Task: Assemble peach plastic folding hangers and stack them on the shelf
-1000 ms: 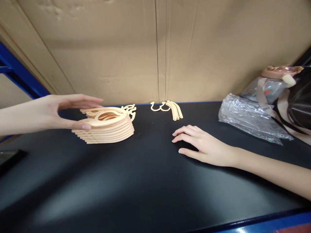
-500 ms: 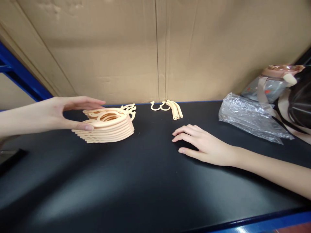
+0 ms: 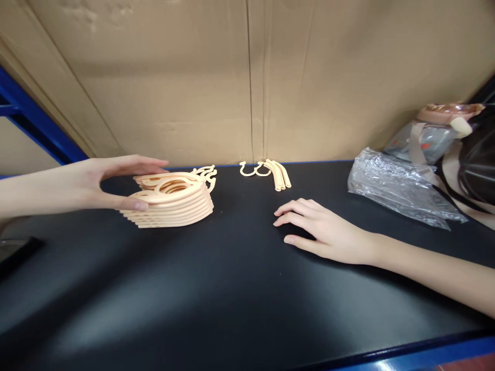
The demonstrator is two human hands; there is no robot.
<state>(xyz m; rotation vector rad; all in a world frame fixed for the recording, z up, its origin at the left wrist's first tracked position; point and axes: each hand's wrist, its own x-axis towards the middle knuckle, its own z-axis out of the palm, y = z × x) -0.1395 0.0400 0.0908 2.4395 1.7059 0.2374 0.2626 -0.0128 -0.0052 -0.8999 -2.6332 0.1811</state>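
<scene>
A neat stack of several cream plastic hangers (image 3: 180,208) lies on the black table (image 3: 232,288), left of the middle, hooks toward the back. My left hand (image 3: 119,183) is at the stack's left end, thumb on the near side and fingers on the far side, around the hangers. My right hand (image 3: 319,229) rests palm down on the table, fingers spread and holding nothing. Beyond it, by the back edge, lie loose cream hooks (image 3: 253,170) and a few short curved cream pieces (image 3: 279,175).
Clear crumpled plastic (image 3: 398,188) lies at the right, with a strapped bottle (image 3: 436,134) and a dark bag (image 3: 479,154) behind it. Cardboard (image 3: 174,77) stands along the back. A dark flat object (image 3: 17,252) is at the left edge.
My left hand has shifted very slightly down at the left end of the stack. My right hand and the loose pieces have stayed where they were.
</scene>
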